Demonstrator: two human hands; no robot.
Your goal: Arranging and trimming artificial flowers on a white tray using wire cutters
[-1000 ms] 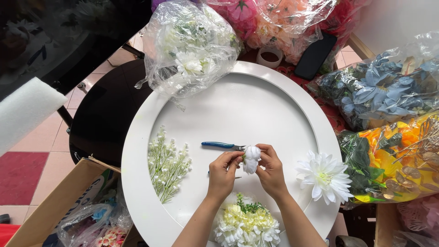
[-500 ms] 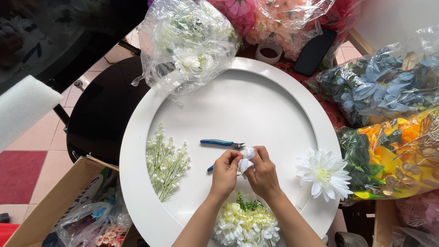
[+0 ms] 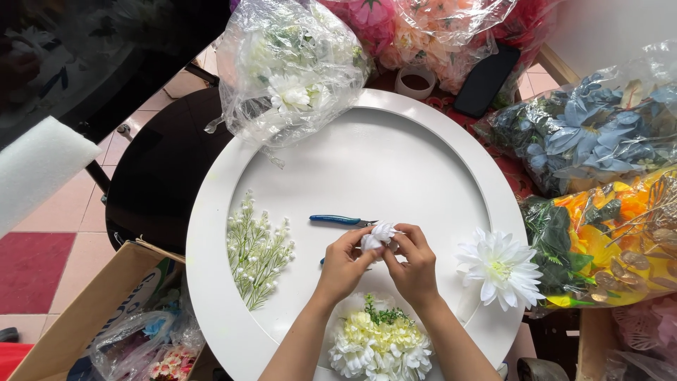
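Note:
Both hands meet over the middle of a round white tray and pinch a small white fabric flower between their fingertips. My left hand grips it from the left, my right hand from the right. Blue-handled pliers lie on the tray just beyond my left hand, their second handle partly hidden under it. A cream and white flower bunch sits between my forearms at the near rim.
A large white daisy-like flower lies right of my hands, a green sprig with tiny white blooms to the left. Plastic bags of white, blue and orange-yellow flowers ring the tray. A cardboard box stands lower left.
The hands have stayed on the small white flower and shifted slightly, turning it between the fingers. The view has drifted a little; nothing else on the tray moved.

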